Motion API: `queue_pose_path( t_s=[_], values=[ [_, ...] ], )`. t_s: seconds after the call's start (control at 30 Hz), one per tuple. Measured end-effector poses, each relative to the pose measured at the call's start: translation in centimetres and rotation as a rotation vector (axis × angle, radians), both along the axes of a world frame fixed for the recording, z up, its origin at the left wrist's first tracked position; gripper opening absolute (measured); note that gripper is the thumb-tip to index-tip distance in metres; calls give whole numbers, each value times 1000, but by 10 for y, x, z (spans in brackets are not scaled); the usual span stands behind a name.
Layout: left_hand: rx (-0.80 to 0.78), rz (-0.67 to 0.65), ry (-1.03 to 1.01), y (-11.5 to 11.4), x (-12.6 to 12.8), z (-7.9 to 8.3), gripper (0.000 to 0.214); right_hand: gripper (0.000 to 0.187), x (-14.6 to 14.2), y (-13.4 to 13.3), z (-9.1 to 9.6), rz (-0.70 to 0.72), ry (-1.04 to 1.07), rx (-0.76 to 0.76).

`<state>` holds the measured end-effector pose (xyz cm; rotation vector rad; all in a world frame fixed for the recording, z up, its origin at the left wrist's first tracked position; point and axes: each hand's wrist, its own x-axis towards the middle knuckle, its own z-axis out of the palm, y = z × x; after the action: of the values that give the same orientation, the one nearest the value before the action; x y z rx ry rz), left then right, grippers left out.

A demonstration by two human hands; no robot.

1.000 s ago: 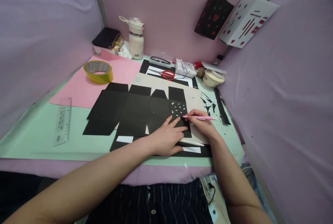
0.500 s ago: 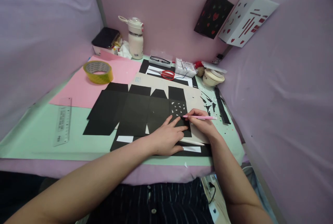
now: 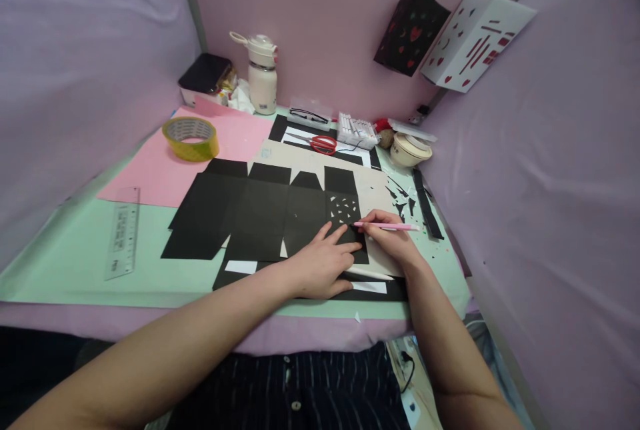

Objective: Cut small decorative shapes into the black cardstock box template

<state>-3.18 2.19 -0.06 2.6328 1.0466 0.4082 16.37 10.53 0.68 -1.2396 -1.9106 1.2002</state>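
Observation:
A sheet of black card (image 3: 257, 207), cut as a box net with flaps, lies flat on the table. Its right panel has several small cut-outs, with the pale board showing through. My left hand (image 3: 327, 260) rests on that panel, fingers spread and pressing the card down. In my right hand (image 3: 387, 230) is a slim pink pen-shaped craft knife (image 3: 393, 226), gripped like a pencil. Its tip meets the card just below the cut-outs, beside my left fingertips; the blade is too small to make out. A white pencil-like stick (image 3: 370, 273) lies under my left hand's edge.
Yellow tape roll (image 3: 193, 150) sits on pink paper (image 3: 150, 173), with a clear ruler (image 3: 123, 233) nearby. Behind the card are red-handled scissors (image 3: 323, 144), markers (image 3: 357, 131) and a white bottle (image 3: 263, 87). Black scraps (image 3: 400, 203) lie right. Two paper lanterns (image 3: 413, 33) hang above.
Both hands and the card hold nearly the same place. The knife tip has shifted very slightly to the right; the whole view has also moved a little.

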Motion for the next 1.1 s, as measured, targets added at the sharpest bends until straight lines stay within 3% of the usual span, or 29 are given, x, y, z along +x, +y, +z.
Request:
queue_pose_path(
  t_s=[0.23,0.43,0.63,1.1],
  values=[
    [-2,3,-7,0,0,-1,30,17,4,0,7,-16,57,-36],
    [-5,5,-6,0,-1,-1,30,27,4,19,6,38,147,-95],
    [-2,7,-15,0,0,-2,29,12,-3,25,-7,-79,147,-85],
    [11,8,-11,0,0,-2,31,4,-4,18,-9,-6,15,45]
  ],
)
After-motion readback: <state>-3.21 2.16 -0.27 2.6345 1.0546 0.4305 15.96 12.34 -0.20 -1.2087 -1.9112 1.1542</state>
